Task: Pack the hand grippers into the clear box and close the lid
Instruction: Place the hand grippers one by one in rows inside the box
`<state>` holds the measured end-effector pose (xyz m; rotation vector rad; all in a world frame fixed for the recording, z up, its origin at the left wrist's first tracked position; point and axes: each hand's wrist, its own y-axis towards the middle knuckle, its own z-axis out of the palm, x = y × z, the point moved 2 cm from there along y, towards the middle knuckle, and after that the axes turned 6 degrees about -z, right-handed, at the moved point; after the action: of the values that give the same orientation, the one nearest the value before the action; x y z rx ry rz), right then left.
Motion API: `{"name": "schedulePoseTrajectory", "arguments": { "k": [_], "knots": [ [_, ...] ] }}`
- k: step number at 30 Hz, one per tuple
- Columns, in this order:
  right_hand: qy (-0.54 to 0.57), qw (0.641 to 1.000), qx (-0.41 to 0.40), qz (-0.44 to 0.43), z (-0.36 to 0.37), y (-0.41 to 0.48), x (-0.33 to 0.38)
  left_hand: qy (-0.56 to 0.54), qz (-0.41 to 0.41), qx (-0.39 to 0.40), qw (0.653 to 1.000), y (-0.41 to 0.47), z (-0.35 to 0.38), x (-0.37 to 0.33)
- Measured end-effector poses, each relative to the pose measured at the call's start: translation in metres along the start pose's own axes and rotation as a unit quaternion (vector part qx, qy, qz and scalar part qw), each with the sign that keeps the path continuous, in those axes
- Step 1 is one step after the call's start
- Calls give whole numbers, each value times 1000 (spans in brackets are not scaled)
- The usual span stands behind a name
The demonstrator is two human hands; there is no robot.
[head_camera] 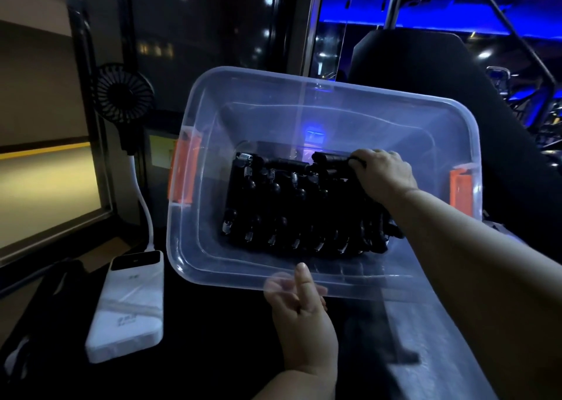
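The clear box (194,247) with orange side latches is tilted up toward me, lid off. Several black hand grippers (289,205) with metal springs lie packed in rows on its bottom. My right hand (383,176) reaches inside and is closed around one black hand gripper (331,159) at the far right end of the pile. My left hand (301,314) grips the box's near rim, thumb over the edge and the other fingers under it. A clear flat sheet, perhaps the lid (425,338), lies under the box toward the lower right; I cannot tell for sure.
A white power bank (127,305) lies on the dark table at the left, with a white cable rising to a small black fan (123,92). A dark chair back (425,74) stands behind the box. A window frame borders the left side.
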<state>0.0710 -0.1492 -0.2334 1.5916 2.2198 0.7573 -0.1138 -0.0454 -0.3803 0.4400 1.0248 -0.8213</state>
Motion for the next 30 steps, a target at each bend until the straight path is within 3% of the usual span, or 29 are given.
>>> {"name": "schedulePoseTrajectory", "arguments": {
  "k": [11,18,24,27,30],
  "knots": [
    [15,997,27,70,5,-5,-2,5,11,7,1000,1,0,0],
    [40,997,-10,62,-17,-25,-1,2,26,5,1000,2,0,-2],
    [-5,972,-230,-41,-55,-78,-18,21,48,-5,999,1,1,-3],
    [-27,963,-268,-4,-53,-110,-35,-2,47,-3,999,1,1,-3],
    [96,958,-254,92,-47,-129,-53,-4,43,-8,999,-1,2,-3]
  ]
}}
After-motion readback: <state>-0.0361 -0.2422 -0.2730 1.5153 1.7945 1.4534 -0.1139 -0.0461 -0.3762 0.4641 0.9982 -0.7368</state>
